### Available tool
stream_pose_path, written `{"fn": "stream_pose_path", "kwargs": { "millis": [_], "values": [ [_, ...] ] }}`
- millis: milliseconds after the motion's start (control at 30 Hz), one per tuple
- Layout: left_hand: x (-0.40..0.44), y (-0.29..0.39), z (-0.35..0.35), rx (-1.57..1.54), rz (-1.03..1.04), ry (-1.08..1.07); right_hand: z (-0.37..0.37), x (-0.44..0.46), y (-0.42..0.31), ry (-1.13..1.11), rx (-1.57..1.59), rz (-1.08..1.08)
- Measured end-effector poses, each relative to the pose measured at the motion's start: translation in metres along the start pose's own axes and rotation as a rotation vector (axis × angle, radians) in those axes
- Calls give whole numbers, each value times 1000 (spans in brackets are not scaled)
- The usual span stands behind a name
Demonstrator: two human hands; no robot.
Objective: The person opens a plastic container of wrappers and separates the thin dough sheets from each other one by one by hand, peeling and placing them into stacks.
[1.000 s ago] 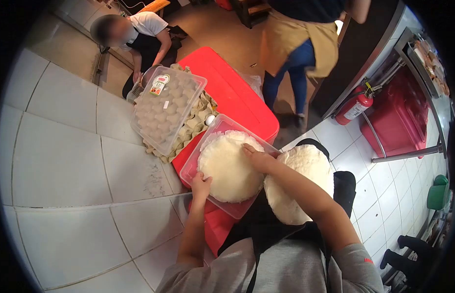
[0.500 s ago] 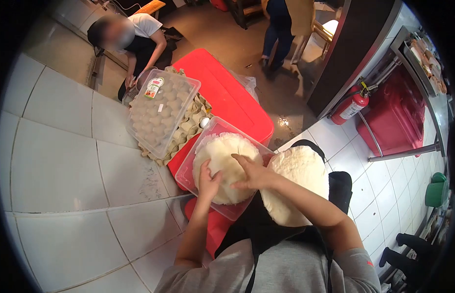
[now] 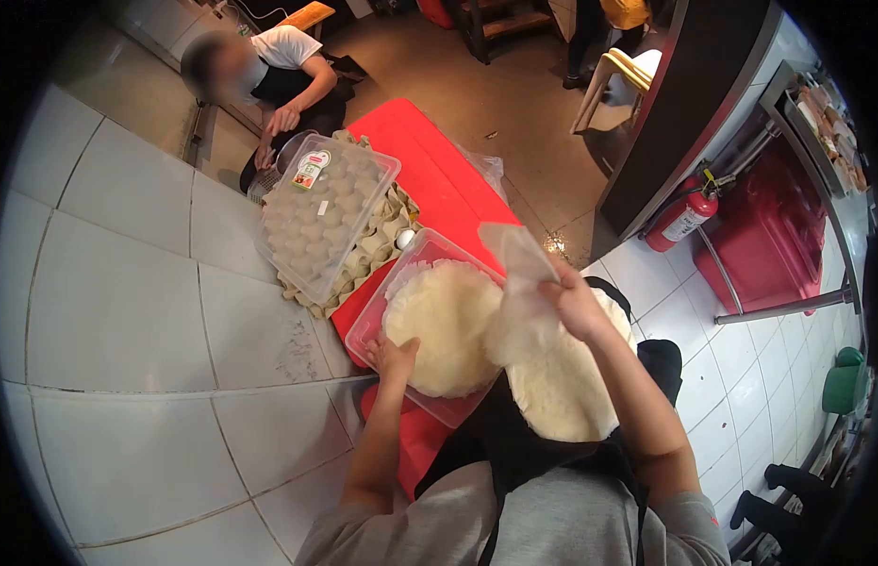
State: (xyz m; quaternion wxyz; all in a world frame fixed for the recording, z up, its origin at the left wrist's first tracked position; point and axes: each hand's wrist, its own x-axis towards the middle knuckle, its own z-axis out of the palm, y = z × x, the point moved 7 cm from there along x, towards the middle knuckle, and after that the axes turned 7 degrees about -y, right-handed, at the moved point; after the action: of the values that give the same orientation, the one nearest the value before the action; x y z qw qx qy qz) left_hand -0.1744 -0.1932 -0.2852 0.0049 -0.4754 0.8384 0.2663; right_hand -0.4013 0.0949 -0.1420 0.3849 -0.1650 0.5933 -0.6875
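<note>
Head cam: R hand point(image 3: 573, 304) pinches a thin, whitish, translucent square-ish sheet point(image 3: 516, 269) btwn thumb + fingers at its right edge; rest of it hangs loose btwn the two round pale pieces. It's blurred, so can't tell paper vs plastic film. L hand point(image 3: 394, 358) has thumb and fingers spread, thumb over the near-left edge of the round, flat, cream-coloured dough-like disc point(image 3: 444, 325), fingers by the side of the clear, rectangular plastic container point(image 3: 443, 412) it lies in. 2nd cream-coloured round piece point(image 3: 563, 391) sits just right of the container, by the lap, partly behind sheet + R forearm.

Handling (my read): sheet weighs approx nothing, limp, prob clings + creases; best hold = one edge or corner, pinch only, 2nd hand on the opposite corner if it needs to stay flat. Disc looks soft, floppy, easy to tear or dent; take it from underneath w/ flat palms on opp. sides, no fingertip pinch at the rim. Container prob slick + flexy; grab by the rim.
</note>
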Motion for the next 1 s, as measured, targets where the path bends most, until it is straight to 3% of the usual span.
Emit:
{"fn": "stream_pose_path", "kwargs": {
  "millis": [133, 233, 333, 433, 533, 667, 733, 833, 1000],
  "values": [
    [11, -4, -1, -152, -114, -175, -16, -6, -16, 32, 65, -26],
    [23, -12, 6, -155, -29, -242, -24, -10, -19, 55, 45, -22],
    [4, 11, -12, -36, 70, 8, -24, -12, -18, 16, 116, -16],
    [12, -3, -3, -241, 10, -29, -23, -12, -13, 2, 129, -19],
    [4, 6, 21, -502, -79, -492, -24, -14, -9, 35, 97, -38],
    [-4, 14, 15, -469, 221, -326, -29, -17, -7, 59, 218, 5],
    [-9, 26, 3, -343, 274, -318, -26, -17, -14, 73, 266, 27],
    [-18, 45, -26, -779, 227, -414, -14, -13, -24, 39, 55, 20],
    [-45, 86, -164, -628, 289, -430, 22, 9, 8, -48, -292, 92]
  ]
}}
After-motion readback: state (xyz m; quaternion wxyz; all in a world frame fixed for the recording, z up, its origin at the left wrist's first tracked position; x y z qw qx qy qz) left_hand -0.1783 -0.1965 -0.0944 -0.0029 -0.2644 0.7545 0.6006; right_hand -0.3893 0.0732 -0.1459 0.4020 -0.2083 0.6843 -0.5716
